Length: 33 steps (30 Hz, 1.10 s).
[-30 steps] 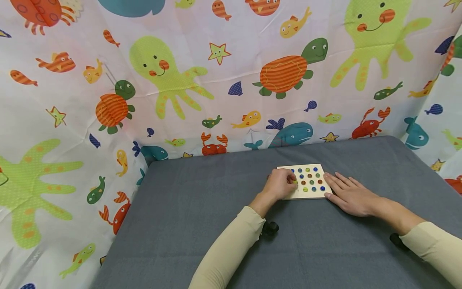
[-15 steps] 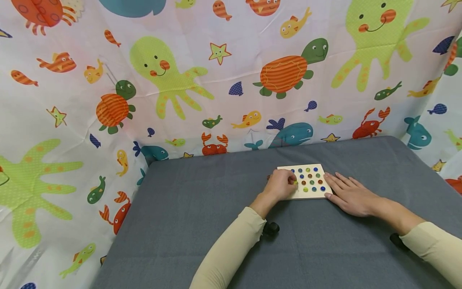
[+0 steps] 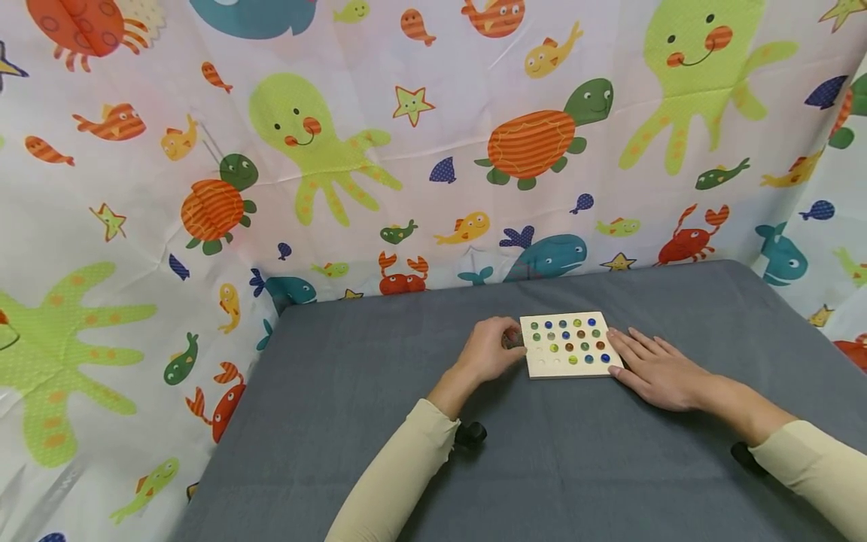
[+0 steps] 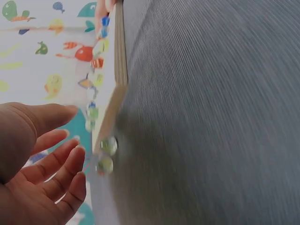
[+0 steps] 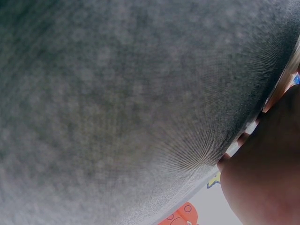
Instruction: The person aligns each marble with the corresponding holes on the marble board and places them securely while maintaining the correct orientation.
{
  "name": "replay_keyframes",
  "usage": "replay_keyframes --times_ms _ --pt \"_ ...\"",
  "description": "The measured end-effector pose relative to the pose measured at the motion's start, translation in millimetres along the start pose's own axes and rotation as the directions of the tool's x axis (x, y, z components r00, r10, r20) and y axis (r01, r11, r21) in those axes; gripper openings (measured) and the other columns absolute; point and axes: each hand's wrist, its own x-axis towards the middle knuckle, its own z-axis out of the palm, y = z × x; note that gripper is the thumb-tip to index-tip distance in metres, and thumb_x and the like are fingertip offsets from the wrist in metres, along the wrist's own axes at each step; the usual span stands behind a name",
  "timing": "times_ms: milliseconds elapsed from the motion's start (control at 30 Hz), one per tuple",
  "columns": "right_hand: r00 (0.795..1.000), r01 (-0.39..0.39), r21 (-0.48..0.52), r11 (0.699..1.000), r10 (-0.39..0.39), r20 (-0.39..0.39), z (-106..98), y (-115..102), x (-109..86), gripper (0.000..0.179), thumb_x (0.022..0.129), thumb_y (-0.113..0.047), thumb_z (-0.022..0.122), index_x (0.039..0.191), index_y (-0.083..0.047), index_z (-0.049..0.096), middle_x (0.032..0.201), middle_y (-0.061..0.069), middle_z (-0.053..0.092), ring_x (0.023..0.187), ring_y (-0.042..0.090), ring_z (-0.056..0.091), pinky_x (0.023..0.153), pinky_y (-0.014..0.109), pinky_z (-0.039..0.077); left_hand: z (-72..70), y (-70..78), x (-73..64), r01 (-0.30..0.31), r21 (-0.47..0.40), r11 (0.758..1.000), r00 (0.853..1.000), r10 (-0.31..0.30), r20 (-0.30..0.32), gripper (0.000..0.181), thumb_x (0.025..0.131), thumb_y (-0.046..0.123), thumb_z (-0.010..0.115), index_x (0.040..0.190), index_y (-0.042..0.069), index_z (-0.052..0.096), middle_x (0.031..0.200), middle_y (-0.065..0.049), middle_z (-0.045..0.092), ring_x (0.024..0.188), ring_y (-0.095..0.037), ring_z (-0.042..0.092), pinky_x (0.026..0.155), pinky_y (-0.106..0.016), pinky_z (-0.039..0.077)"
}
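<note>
A pale wooden board (image 3: pixel 552 367) lies on the grey cloth, with glass marbles (image 3: pixel 570 347) in blue, green, yellow and reddish brown sitting in rows of hollows. A few hollows at its front left are bare. Beside the board's left edge is my left hand (image 3: pixel 486 349), thumb and fingers apart and loosely curved with nothing between them. In the left wrist view, two clear greenish marbles (image 4: pixel 109 146) lie on the cloth by the board's corner, just past the fingertips. My right hand (image 3: pixel 655 372) lies flat, its fingers against the board's right edge.
Grey cloth (image 3: pixel 366 391) covers the table around the board. Behind and to the left hangs a white curtain (image 3: pixel 447 68) printed with sea animals. A dark wrist device (image 3: pixel 470 434) sits under the left sleeve's cuff.
My left hand has let go of a yellow marble, which now sits in a hollow, and has moved left off the board. The right hand stays in place.
</note>
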Motion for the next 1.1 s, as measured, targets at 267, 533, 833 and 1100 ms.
replay_keyframes --times_ms 267,533,833,1100 --pt "1.000 0.001 0.001 1.000 -0.001 0.002 -0.6 1.3 0.3 0.075 0.108 -0.050 0.042 0.161 -0.001 0.023 0.166 0.022 0.023 0.151 0.049 0.017 0.115 0.071 0.012 -14.1 -27.9 -14.5 0.018 -0.008 1.000 1.000 -0.018 -0.019 0.036 0.093 0.020 0.078 0.123 0.005 0.069 0.109 -0.009 0.067 0.079 -0.013 0.059 0.072 -0.027 0.050" --pt "1.000 -0.001 0.004 1.000 0.001 0.008 -0.8 1.7 1.6 0.076 0.108 -0.051 0.042 0.162 -0.002 0.022 0.167 0.022 0.022 0.151 0.049 0.017 0.115 0.070 0.012 -16.7 -41.9 -20.3 0.037 -0.039 0.999 0.999 -0.037 0.003 0.037 0.093 0.018 0.078 0.124 0.002 0.068 0.112 -0.012 0.067 0.083 -0.018 0.061 0.076 -0.031 0.052" --pt "1.000 -0.003 0.000 1.000 0.003 0.012 -1.6 1.4 2.9 0.075 0.108 -0.051 0.041 0.162 -0.001 0.022 0.167 0.022 0.022 0.151 0.049 0.016 0.115 0.070 0.012 -9.2 -43.2 -14.5 0.071 -0.065 0.995 0.997 -0.071 0.005 0.029 0.094 0.018 0.077 0.118 0.005 0.071 0.111 -0.009 0.070 0.084 -0.016 0.064 0.077 -0.030 0.052" --pt "1.000 -0.005 -0.001 1.000 0.005 0.013 -1.4 2.2 3.0 0.076 0.108 -0.051 0.041 0.162 -0.002 0.021 0.167 0.022 0.021 0.151 0.049 0.016 0.115 0.070 0.011 -2.6 -40.1 -7.1 0.120 -0.078 0.990 0.993 -0.121 -0.004 0.022 0.094 0.019 0.077 0.114 0.010 0.074 0.107 -0.004 0.073 0.080 -0.010 0.062 0.073 -0.026 0.051"
